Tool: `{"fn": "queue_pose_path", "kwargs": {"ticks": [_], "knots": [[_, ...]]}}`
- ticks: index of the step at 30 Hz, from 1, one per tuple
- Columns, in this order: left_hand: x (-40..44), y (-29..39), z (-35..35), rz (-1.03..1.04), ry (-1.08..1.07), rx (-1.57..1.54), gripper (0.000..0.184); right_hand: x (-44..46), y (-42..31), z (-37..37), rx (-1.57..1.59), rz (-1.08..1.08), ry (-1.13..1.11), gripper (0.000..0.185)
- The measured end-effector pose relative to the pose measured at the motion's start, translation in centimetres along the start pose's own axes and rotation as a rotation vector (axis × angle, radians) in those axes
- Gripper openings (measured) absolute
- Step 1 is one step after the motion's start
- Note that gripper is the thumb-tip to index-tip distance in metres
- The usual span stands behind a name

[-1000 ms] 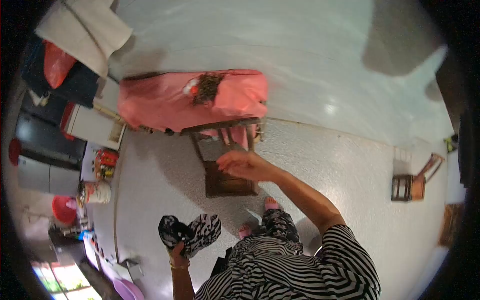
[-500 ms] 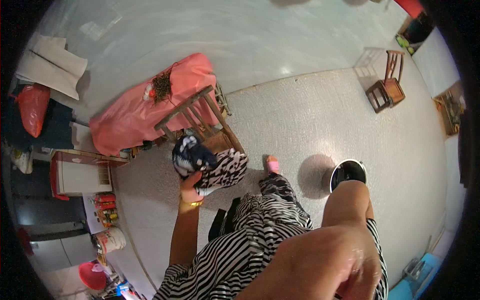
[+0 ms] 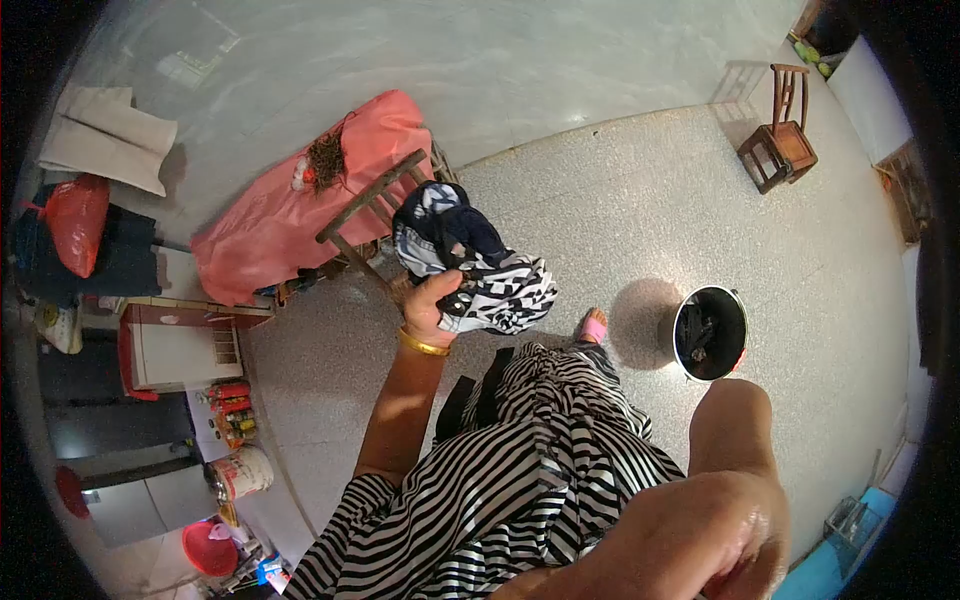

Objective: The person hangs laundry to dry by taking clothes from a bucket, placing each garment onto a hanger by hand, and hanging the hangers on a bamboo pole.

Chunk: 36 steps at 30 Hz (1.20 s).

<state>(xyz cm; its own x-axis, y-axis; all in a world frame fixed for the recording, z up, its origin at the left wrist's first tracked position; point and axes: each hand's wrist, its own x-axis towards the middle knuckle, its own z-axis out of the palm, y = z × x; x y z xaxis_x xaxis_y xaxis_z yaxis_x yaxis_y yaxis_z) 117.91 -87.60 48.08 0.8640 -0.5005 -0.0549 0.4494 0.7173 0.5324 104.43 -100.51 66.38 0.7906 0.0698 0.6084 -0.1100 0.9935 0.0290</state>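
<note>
My left hand (image 3: 432,308), with a gold bracelet on its wrist, is wrapped around a bundle of clothes (image 3: 500,285). The bundle combines dark navy cloth with black-and-white patterned cloth and hangs in front of a wooden chair (image 3: 372,200), hiding much of the chair. My right arm is bent, its elbow towards the bucket, and my right hand (image 3: 735,560) is close to the camera at the bottom right. Its fingers are mostly hidden or cut off by the frame edge. A metal bucket (image 3: 741,325) with dark, wet-looking cloth inside stands on the floor to the right.
A table under a pink cover (image 3: 265,225) stands against the wall, dried plants on it. Another wooden chair (image 3: 790,145) is at the far right. Along the left are a red bag (image 3: 78,225), bottles (image 3: 232,405) and a white tub (image 3: 242,473). My pink-shod foot (image 3: 594,326) is on the speckled floor.
My left hand has lifted the clothes up and to the right in view, covering more of the chair seat. My right arm sits lower in view, showing more of the bucket.
</note>
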Motion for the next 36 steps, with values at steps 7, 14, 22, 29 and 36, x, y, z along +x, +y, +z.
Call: {"fn": "queue_pose_path", "kwargs": {"ticks": [7, 14, 22, 29, 36], "knots": [[3.7, -0.6, 2.8, 0.091, 0.029, -0.01, 0.038, 1.6, -7.8, -0.2, 0.008, 0.387, 0.071, 0.023], [8.8, -2.7, 4.5, 0.068, -0.032, 0.074, 0.055, 3.5, -9.7, -0.1, -0.054, 0.155, 0.108, 0.026], [13.6, -5.8, 8.0, 0.035, -0.089, 0.014, 0.055, 3.3, -13.3, -1.4, 0.166, 0.004, -0.042, 0.041], [16.5, -8.0, 10.0, -0.101, -0.132, 0.021, 0.039, 6.1, -22.1, -15.1, -2.019, -0.035, 0.307, 0.031], [18.8, -6.7, 8.8, -0.177, -0.095, 0.077, 0.03, 7.1, -23.4, -18.8, -1.19, -0.14, 0.774, 0.016]]}}
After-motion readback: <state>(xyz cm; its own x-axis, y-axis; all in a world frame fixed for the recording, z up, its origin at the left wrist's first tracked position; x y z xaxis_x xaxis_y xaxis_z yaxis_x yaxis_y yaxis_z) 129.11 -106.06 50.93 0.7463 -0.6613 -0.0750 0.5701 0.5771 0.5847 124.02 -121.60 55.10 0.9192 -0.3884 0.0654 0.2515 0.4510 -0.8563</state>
